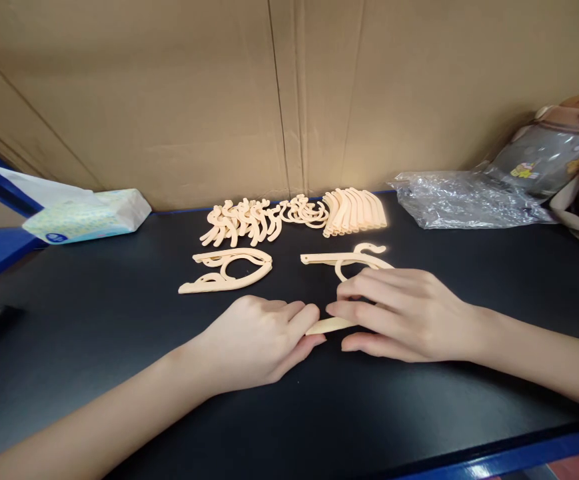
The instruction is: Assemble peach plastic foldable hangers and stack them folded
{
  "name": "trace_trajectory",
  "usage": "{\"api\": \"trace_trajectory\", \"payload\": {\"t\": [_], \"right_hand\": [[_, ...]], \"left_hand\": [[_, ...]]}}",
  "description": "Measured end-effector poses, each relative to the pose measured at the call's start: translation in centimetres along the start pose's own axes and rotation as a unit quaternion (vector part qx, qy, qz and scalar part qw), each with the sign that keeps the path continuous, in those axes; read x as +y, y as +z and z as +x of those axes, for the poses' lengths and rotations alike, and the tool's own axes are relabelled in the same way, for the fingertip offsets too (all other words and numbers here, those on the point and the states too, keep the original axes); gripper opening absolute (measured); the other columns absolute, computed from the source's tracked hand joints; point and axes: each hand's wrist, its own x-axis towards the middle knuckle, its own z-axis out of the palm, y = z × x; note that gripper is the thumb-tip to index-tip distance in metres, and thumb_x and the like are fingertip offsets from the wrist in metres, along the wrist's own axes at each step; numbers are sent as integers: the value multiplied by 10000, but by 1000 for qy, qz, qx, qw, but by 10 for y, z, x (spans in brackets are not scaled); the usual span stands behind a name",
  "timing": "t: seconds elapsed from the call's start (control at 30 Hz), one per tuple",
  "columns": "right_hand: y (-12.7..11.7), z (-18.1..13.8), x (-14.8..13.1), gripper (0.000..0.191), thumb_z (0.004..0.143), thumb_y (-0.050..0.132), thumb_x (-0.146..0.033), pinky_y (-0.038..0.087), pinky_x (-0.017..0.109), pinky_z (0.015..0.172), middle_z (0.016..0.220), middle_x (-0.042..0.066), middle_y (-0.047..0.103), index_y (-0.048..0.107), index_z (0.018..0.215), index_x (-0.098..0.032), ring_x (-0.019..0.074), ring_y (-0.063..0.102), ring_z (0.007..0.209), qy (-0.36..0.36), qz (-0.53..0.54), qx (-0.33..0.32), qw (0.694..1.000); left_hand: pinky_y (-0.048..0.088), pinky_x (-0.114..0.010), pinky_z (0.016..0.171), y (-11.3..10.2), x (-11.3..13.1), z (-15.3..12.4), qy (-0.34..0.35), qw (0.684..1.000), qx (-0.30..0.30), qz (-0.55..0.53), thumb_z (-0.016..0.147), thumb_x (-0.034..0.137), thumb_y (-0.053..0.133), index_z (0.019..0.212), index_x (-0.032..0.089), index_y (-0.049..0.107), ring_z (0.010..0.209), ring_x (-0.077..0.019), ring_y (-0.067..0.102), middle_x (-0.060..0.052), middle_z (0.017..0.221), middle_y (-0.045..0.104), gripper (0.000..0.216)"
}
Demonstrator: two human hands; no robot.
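One slim cream plastic strip (329,326) is being gripped between two bare hands on the black tabletop (94,320). Its left end is being pinched by thumb and forefinger of the left hand (254,340), and its right part is being covered and pinched by the closed fingers of the right hand (404,313).

Two flat frames are lying beyond the hands. A whole cream plastic hanger frame (226,270) is lying to the left, well apart, and a second cream hanger frame (352,257) is being partly hidden by the right fingers.

Three heaps are lying at the back: cream hooked pieces (239,223), cream rings (306,212) and cream curved bars (354,210), too crowded to be counted.

One soft tissue pack (86,213), one crumpled clear plastic bag (464,200) and one grey-bodied jug (544,157) are sitting at the edges. The pack's blue mark and the jug's sticker cannot be read.
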Motion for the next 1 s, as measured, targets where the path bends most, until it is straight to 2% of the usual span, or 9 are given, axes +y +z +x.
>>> {"api": "trace_trajectory", "payload": {"t": [0.13,0.3,0.43,0.57,0.7,0.77,0.87,0.93,1.0], "right_hand": [[-4,-2,10,253,937,518,-345,461,312,783,1024,100,675,639,817,-157,200,593,929,50,-30,42,997],[-1,-2,24,290,955,481,-319,443,370,845,1191,113,629,683,802,-180,233,581,1024,138,-23,20,990],[5,-4,29,276,965,461,-332,436,377,863,1096,99,651,698,965,-191,224,593,999,175,11,-9,984],[9,-6,29,273,969,445,-313,451,341,817,1039,87,644,685,1030,-197,193,604,920,179,22,-13,984],[10,-6,28,264,958,449,-276,467,326,781,1035,86,631,671,1074,-193,184,606,883,182,27,-17,983],[10,-6,28,265,956,446,-268,474,317,758,1030,87,627,669,1075,-187,179,604,858,190,32,-18,981],[12,-7,30,264,956,444,-266,481,303,733,1030,84,618,664,1079,-188,168,598,822,207,31,-23,978],[13,-8,30,261,954,449,-266,483,291,708,1042,78,608,654,1099,-195,151,593,779,218,34,-33,975],[14,-9,30,260,954,451,-265,484,276,675,1061,72,598,642,1118,-201,127,583,723,227,46,-41,972]], "left_hand": [[286,-262,430,-1,-2,-1,-9,1000,11,28,1012,276,298,784,180,454,465,-116,535,35,612,543,293],[277,-266,437,-3,-3,-3,5,997,35,65,1012,280,320,752,182,443,449,-111,497,44,591,515,304],[285,-278,452,-3,-1,-4,26,994,48,96,993,290,368,745,187,458,468,-120,473,38,602,503,283],[269,-279,444,-5,2,-4,50,992,79,84,944,277,418,731,189,456,473,-126,423,32,592,469,233],[328,-273,481,-10,5,-3,86,995,36,32,797,162,473,709,183,466,571,-153,463,8,629,486,91],[385,-284,538,-11,5,-2,101,994,10,42,769,119,485,737,170,504,658,-175,512,-17,710,550,63],[457,-333,737,-8,3,0,89,992,24,89,804,82,471,881,143,583,884,-221,577,-64,959,648,148],[430,-373,912,-5,1,1,72,990,42,111,826,81,470,1005,131,602,1070,-245,557,-84,1138,644,228],[387,-402,1005,-2,-1,2,55,989,53,125,832,92,499,1097,127,598,1194,-262,509,-96,1257,607,285]]}}
